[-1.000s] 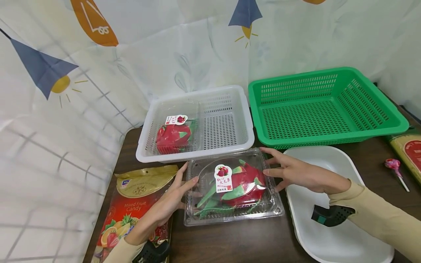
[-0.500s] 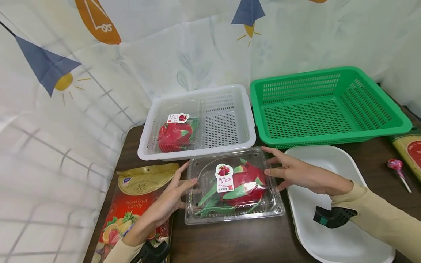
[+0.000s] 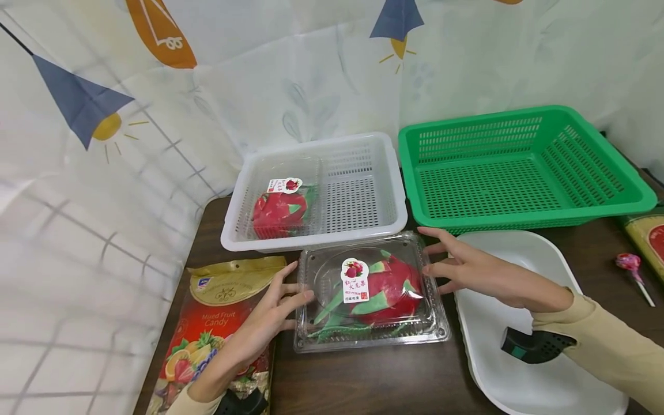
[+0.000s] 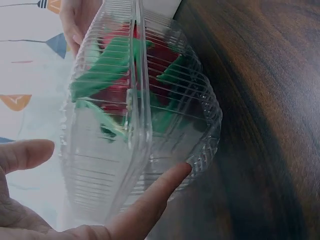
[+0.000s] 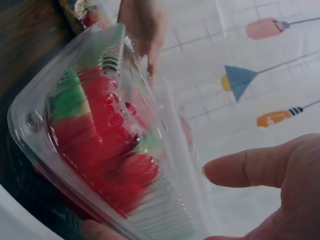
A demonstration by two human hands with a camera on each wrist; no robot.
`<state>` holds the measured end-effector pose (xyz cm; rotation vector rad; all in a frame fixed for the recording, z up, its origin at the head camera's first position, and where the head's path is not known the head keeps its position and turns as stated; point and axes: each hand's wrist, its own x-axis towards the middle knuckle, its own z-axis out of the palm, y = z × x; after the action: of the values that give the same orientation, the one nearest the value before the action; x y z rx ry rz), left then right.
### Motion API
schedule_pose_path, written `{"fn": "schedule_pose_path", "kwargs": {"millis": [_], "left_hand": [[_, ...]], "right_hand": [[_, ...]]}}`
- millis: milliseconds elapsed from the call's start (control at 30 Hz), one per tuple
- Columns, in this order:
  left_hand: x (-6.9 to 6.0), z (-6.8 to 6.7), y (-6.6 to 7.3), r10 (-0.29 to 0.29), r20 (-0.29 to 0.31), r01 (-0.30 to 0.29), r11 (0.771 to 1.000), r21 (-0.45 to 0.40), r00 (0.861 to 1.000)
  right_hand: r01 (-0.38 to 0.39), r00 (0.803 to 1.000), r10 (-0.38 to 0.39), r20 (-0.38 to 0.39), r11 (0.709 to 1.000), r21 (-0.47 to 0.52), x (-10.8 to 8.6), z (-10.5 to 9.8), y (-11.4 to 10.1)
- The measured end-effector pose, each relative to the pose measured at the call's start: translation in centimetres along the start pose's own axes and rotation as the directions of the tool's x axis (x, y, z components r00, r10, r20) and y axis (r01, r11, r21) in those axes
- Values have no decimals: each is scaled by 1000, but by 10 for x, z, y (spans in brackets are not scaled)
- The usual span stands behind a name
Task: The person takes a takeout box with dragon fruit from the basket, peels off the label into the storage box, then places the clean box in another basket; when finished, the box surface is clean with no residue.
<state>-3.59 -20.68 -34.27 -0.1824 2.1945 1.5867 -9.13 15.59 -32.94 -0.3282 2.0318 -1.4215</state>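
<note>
A clear plastic clamshell box [image 3: 324,259] holds a red-and-green dragon fruit [image 3: 391,297] under a white fruit label. It lies on the dark table in the head view. My left hand [image 3: 264,320] is at the box's left side; in the left wrist view its thumb stands off the plastic while a finger extends along the lower part. On the right side is my right hand [image 3: 479,274], fingers spread. The right wrist view shows that thumb clear of the box and one fingertip by its lower rim. Neither hand's fingers curl round the box.
Behind the box stands a white basket [image 3: 389,199] holding another packed dragon fruit [image 3: 280,213]. A green basket [image 3: 529,216] is at back right, a white tray [image 3: 524,323] under my right forearm. A candy bag [image 3: 218,317] lies left, a lollipop [image 3: 630,262] far right.
The scene has shifted slightly rightward in the head view. My right hand has drawn back slightly from the box's right side. The box stays where it was on the table.
</note>
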Motion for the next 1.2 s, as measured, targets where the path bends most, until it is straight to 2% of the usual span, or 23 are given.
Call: {"fn": "schedule_pose_path", "kwargs": {"millis": [100, 200, 267, 333, 400, 433, 467, 500, 533, 567, 633, 700, 733, 767, 800, 833, 900, 1067, 1200], "left_hand": [[-5, -1, 3, 21, -15, -20, 997, 70, 1000], [-12, -1, 9, 63, -68, -47, 976, 211, 996], [-17, 1, 14, 98, -108, -59, 947, 315, 989], [-22, 4, 19, 153, -141, -82, 907, 414, 978], [-24, 8, 22, 231, -154, -130, 864, 486, 961], [-23, 10, 23, 293, -146, -178, 835, 520, 945], [-22, 12, 24, 357, -128, -232, 800, 554, 925], [-21, 14, 23, 425, -98, -294, 756, 585, 900], [-18, 16, 23, 489, -58, -354, 703, 617, 870], [-16, 17, 22, 548, -10, -413, 643, 645, 837], [-9, 18, 19, 643, 100, -517, 504, 691, 760], [-1, 18, 17, 695, 198, -580, 371, 725, 691], [3, 18, 15, 710, 235, -596, 312, 740, 664], [6, 17, 13, 720, 263, -605, 265, 751, 642], [9, 16, 12, 726, 282, -607, 228, 761, 627], [12, 16, 10, 726, 298, -607, 202, 769, 619], [16, 15, 7, 715, 320, -602, 175, 779, 621], [22, 16, 1, 674, 351, -587, 154, 795, 651], [23, 18, -1, 659, 348, -553, 125, 824, 667]], "right_hand": [[46, 998, -49, -41, 996, -82, -6, 0, -3], [118, 985, -136, -105, 979, -167, -10, 4, -10], [170, 967, -202, -155, 965, -199, -12, 8, -17], [207, 949, -251, -192, 953, -222, -13, 12, -26], [230, 935, -282, -216, 944, -237, -14, 17, -34], [242, 930, -296, -219, 939, -246, -13, 19, -37], [252, 927, -306, -214, 935, -249, -13, 21, -40], [263, 926, -317, -204, 931, -255, -11, 22, -43], [280, 925, -332, -188, 925, -257, -9, 24, -45], [303, 921, -351, -168, 918, -257, -7, 26, -46], [341, 916, -382, -123, 902, -266, 0, 30, -48], [375, 907, -413, -79, 880, -291, 7, 33, -48], [391, 903, -426, -58, 870, -300, 10, 35, -48], [401, 900, -434, -38, 861, -313, 13, 36, -47], [409, 899, -438, -18, 852, -327, 16, 38, -47], [414, 898, -440, 2, 843, -342, 19, 39, -47], [434, 891, -452, 48, 814, -386, 24, 42, -48], [481, 867, -477, 145, 728, -489, 32, 49, -52], [476, 869, -463, 174, 688, -547, 39, 55, -57]]}}
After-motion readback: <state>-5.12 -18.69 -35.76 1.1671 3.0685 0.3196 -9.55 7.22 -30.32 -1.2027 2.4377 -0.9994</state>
